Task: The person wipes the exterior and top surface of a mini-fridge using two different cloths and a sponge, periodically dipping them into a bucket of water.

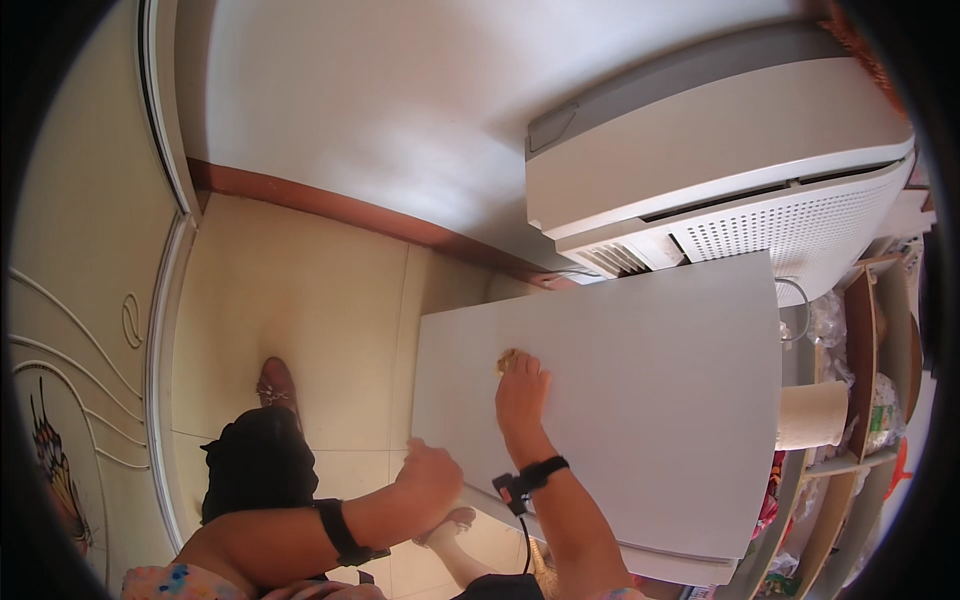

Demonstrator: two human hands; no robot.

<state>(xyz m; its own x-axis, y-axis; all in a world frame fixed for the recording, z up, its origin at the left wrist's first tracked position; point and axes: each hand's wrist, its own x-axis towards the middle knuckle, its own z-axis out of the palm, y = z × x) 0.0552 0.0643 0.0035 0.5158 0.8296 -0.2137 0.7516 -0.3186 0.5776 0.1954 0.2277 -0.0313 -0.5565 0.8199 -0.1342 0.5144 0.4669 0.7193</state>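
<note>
My right hand [523, 394] is closed around a crumpled yellowish-brown cloth or sponge [508, 361], which touches the side panel of a white cabinet or appliance [645, 405]. At the lower left corner of that panel is my left hand [433, 472], its fingers curled near the edge; whether it holds anything cannot be made out. A black strap with a small device and cable sits on my right wrist, and another black strap is on my left forearm.
A white air conditioner [720, 150] juts from the wall at the upper right. Shelves [832, 487] with bagged items stand at the right, beside a beige roll [814, 415]. A sliding door with a butterfly picture [64, 480] is at the left. My feet are on the tiled floor [345, 322].
</note>
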